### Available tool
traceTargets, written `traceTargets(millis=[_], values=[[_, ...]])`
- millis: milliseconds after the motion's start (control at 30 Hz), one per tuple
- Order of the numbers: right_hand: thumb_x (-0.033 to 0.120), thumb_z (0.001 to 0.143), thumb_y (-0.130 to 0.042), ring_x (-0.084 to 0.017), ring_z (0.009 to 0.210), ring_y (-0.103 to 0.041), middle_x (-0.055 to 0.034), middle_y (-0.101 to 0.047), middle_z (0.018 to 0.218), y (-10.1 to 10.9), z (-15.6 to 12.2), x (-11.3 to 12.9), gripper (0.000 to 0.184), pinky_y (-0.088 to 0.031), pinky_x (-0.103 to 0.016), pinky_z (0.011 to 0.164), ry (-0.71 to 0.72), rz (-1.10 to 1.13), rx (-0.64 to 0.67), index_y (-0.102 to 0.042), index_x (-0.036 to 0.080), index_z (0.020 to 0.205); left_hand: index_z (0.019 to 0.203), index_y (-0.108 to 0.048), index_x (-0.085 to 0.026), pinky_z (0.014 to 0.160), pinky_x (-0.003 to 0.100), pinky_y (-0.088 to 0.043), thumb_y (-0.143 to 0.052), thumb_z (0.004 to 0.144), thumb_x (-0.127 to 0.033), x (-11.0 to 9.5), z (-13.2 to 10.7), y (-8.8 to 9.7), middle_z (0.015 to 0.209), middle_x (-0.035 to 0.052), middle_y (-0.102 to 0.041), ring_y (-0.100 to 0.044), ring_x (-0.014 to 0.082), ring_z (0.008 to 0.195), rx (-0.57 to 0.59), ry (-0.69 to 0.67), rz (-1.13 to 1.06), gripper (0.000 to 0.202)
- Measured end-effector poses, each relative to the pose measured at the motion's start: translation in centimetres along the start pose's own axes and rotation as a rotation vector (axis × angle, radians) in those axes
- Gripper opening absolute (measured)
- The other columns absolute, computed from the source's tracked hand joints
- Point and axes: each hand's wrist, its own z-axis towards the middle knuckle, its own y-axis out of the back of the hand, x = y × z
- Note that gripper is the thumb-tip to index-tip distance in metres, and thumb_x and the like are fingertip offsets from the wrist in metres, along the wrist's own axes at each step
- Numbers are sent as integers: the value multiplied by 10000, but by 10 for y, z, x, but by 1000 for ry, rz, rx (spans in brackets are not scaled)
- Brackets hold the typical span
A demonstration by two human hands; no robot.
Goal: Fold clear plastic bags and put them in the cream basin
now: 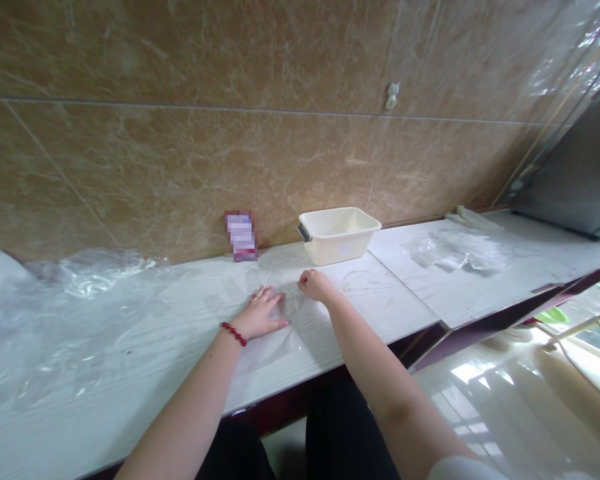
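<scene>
My left hand (263, 313), with a red bead bracelet on the wrist, lies flat with fingers spread on a clear plastic bag (280, 333) on the white table (330, 340). My right hand (314, 285) is just to its right, fingers curled in a pinch at the bag's far edge. The bag is thin and see-through, so its outline is hard to trace.
A cream plastic tub (337, 233) stands against the brown tiled wall behind my right hand. A small red card (241, 235) leans on the wall. Crumpled clear plastic (75, 300) covers the table's left part; more clear bags (450, 252) lie at right. The table's front edge runs near my body.
</scene>
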Motion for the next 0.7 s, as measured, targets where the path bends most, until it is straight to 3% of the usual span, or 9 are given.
traceTargets(millis=[100,200,300,433,533,700], values=[[241,740,-436,-112,649,-543,-34,-607,721,5,-4,7,164,-383,-203,590,92,157,-34,-557,168,823,1173,-435,-138,947,373,-284,-433,738,-456,1,5,2,1239,138,-414,-345,239,1160,-204,-36,-168,539],[222,717,-472,-81,608,-519,-2,-587,681,8,-7,14,139,-375,-178,574,230,286,-46,-513,170,839,1118,-456,-135,800,341,-417,-404,772,-344,0,9,4,994,112,-561,-536,184,894,-370,121,-435,408],[213,702,-495,-71,586,-504,14,-576,656,8,-10,18,185,-376,-173,574,327,374,-61,-477,165,879,1135,-410,-136,637,297,-464,-388,785,-294,-6,8,7,849,83,-583,-568,142,701,-310,302,-844,385],[224,695,-512,-67,567,-497,23,-574,645,7,-12,21,219,-380,-173,566,398,437,-47,-456,169,900,1149,-394,-172,610,249,-459,-404,797,-333,-15,3,14,776,58,-586,-576,114,670,-202,355,-1314,388],[207,684,-523,-68,566,-506,25,-582,649,6,-13,23,242,-389,-178,568,407,466,-15,-447,174,911,1070,-463,-165,599,228,-453,-437,779,-380,-16,2,17,758,55,-594,-580,113,672,-164,369,-1449,363],[273,711,-522,-72,593,-530,4,-609,690,8,-14,27,281,-407,-191,591,489,595,67,-434,160,952,766,-545,-103,595,218,-453,-524,725,-360,-12,3,15,734,64,-594,-571,110,644,-206,457,-1441,261]])
